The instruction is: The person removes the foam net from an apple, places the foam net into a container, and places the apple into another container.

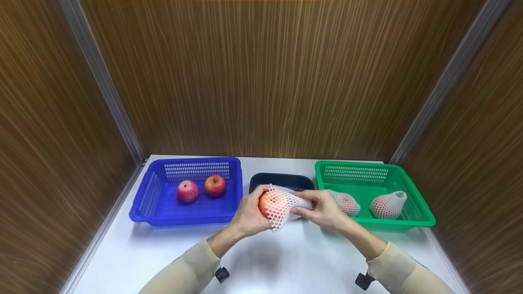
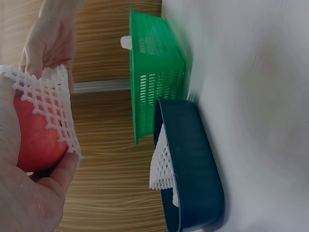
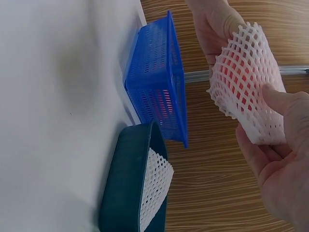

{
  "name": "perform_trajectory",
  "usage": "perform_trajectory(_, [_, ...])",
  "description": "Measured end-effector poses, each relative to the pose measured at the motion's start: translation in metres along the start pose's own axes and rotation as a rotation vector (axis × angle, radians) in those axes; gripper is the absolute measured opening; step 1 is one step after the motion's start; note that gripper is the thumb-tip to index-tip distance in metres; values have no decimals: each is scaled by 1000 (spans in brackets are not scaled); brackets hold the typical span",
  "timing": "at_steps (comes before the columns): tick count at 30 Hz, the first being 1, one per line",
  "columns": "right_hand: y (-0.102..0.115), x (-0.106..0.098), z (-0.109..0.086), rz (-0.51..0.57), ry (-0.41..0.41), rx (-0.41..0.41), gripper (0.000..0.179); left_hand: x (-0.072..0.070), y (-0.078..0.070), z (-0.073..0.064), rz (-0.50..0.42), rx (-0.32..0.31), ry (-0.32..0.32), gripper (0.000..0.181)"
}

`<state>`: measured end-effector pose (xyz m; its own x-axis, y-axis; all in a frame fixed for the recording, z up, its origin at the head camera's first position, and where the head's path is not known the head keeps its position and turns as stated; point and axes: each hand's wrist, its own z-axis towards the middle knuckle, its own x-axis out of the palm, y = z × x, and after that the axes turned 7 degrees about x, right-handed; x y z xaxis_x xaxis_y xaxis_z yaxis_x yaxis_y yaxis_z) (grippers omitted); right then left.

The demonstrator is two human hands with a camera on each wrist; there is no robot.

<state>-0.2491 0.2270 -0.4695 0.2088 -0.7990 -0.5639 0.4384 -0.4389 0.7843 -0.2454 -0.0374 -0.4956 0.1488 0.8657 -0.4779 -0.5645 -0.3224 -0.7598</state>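
A red apple [image 2: 38, 137] is gripped in my left hand [image 1: 250, 214], above the table's middle. White foam netting [image 1: 286, 204] is stretched over part of the apple, its open edge spread around the fruit. My right hand [image 1: 325, 209] pinches the narrower end of that netting between thumb and fingers. In the right wrist view the netting [image 3: 248, 82] covers most of the apple's near side, and red shows through the mesh. From the left wrist view, the apple's lower side is bare against the left palm.
On the left, a blue basket [image 1: 186, 218] holds two bare apples [image 1: 215, 185]. A green basket [image 1: 374, 223] on the right holds two netted apples [image 1: 386, 206]. Between them stands a dark teal tub [image 2: 198, 164] with white foam netting [image 2: 163, 166] inside. Wood-patterned panels [image 1: 261, 81] enclose the table.
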Motion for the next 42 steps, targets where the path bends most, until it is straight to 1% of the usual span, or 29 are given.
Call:
perform_trajectory(6, [-3, 0, 0, 10, -42, -54, 20, -2, 2, -1, -15, -1, 2, 91])
perform_trajectory(10, [-4, 0, 0, 24, -56, -72, 15, -2, 3, -1, -19, -2, 1, 91])
perform_trajectory(17, [-7, 1, 0, 31, -84, -79, 12, -3, 4, -1, -19, -7, -10, 94])
perform_trajectory(25, [-6, -2, 0, 23, -118, -75, 12, -5, 9, -3, 41, 12, -51, 92])
perform_trajectory(29, [-5, -3, -1, 16, -130, -61, 11, -6, 10, -4, 27, 6, -59, 93])
perform_trajectory(34, [-5, -6, -2, 13, -147, -40, 10, -7, 14, -6, 16, 16, -83, 89])
perform_trajectory(42, [-8, -9, -3, 31, -166, -50, 11, -12, 22, -11, 2, -15, -105, 79])
